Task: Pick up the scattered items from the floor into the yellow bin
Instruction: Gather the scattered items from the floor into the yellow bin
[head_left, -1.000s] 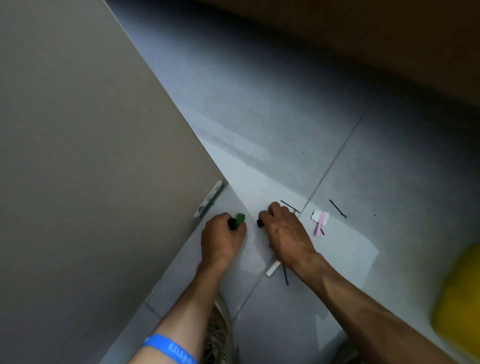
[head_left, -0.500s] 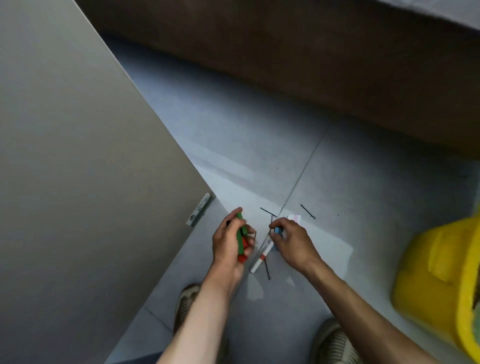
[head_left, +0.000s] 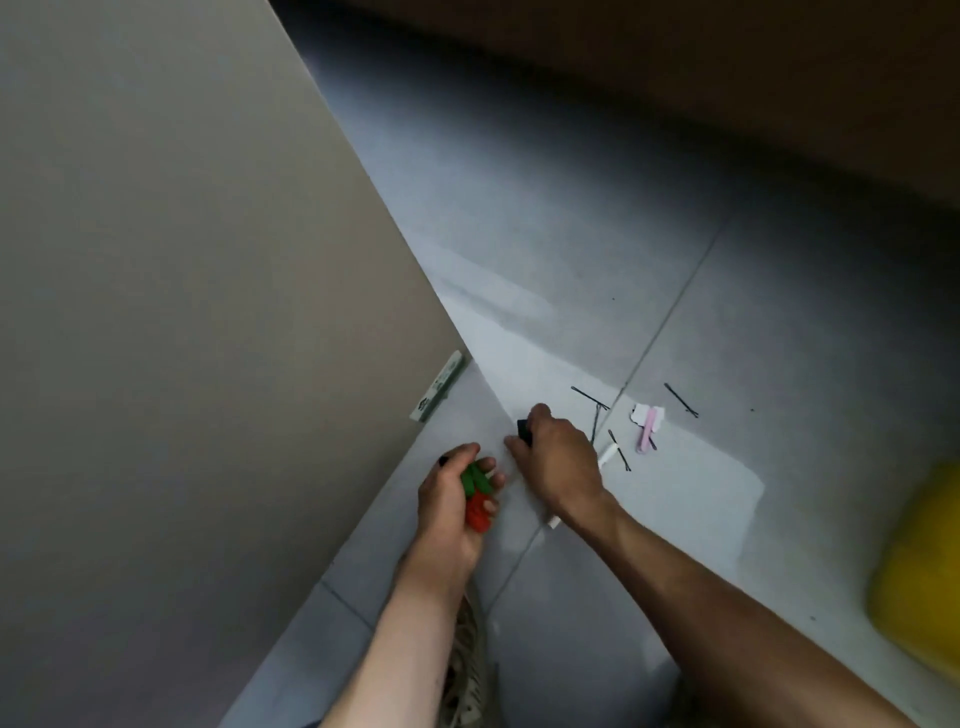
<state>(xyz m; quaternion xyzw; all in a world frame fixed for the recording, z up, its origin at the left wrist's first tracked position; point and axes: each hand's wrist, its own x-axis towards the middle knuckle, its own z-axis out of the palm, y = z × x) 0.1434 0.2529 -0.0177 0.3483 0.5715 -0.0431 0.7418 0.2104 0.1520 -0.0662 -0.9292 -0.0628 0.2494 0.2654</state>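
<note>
Grey tiled floor (head_left: 571, 249), beige panel (head_left: 182, 260) along left side. Left hand (head_left: 449, 506) low over floor, fingers curled around green pieces (head_left: 477, 479) and red piece (head_left: 477, 512). Right hand (head_left: 558, 462) just beside it, thumb and forefinger pinched on small black item (head_left: 523, 430). White stick (head_left: 607, 456) partly hidden under right hand. Black hairpins (head_left: 680, 400) and pink clip (head_left: 647, 435) on white scrap (head_left: 640, 413) scattered just beyond. Yellow bin (head_left: 922, 577) blurred at right edge, well apart. Woven shoe (head_left: 470, 670) below left wrist.
</note>
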